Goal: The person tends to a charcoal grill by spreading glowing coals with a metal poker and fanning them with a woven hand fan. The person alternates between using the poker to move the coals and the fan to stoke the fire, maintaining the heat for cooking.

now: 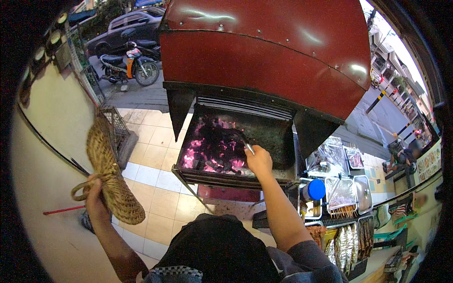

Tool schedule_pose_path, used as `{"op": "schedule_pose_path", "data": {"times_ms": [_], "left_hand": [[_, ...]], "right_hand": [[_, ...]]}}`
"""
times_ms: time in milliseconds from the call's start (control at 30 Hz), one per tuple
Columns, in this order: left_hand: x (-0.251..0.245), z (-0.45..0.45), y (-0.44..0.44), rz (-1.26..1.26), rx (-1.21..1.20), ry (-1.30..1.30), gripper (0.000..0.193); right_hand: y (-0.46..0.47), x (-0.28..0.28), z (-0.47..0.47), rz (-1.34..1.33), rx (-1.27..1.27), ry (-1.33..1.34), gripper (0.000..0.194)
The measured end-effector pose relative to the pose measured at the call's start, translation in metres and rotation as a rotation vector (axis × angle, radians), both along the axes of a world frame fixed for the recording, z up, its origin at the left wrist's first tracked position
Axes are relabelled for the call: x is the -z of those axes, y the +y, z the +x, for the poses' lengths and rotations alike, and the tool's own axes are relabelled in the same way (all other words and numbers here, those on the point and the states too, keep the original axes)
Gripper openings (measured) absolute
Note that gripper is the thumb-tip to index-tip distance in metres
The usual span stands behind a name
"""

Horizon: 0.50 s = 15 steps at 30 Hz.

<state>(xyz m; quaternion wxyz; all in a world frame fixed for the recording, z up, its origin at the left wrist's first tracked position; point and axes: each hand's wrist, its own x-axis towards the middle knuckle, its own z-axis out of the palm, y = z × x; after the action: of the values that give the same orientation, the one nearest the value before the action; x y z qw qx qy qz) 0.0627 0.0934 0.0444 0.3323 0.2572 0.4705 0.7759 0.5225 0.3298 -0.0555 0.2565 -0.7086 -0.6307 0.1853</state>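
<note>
My left hand (95, 198) grips the looped handle of a woven fan (115, 173), held out to the left of the grill. In my right hand (260, 162) is a metal utensil (244, 138), probably tongs, reaching over the charcoal. Its far end is dark and hard to make out against the coals. Glowing charcoal (191, 155) lies mostly in the left and middle of the charcoal grill (276, 152), among darker lumps. A red metal hood (262, 60) rises above the grill's far side.
To the right stand metal trays (362, 194), skewered meat (341, 210), foil-wrapped food (345, 244) and a blue-lidded container (315, 190). A wire cage (115, 122) is by the left wall. Beyond are a parked motorcycle (131, 65), a pickup truck (131, 28) and a seated person (405, 157).
</note>
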Motion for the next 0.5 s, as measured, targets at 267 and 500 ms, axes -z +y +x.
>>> {"op": "schedule_pose_path", "data": {"times_ms": [267, 500], "left_hand": [[-0.012, -0.008, 0.022, 0.166, 0.077, -0.231, 0.039], [0.006, -0.034, 0.006, 0.212, 0.044, 0.048, 0.041]], "right_hand": [[-0.023, -0.023, -0.006, 0.038, -0.163, -0.064, 0.030], [-0.113, -0.010, 0.006, -0.001, -0.321, 0.049, 0.037]]}}
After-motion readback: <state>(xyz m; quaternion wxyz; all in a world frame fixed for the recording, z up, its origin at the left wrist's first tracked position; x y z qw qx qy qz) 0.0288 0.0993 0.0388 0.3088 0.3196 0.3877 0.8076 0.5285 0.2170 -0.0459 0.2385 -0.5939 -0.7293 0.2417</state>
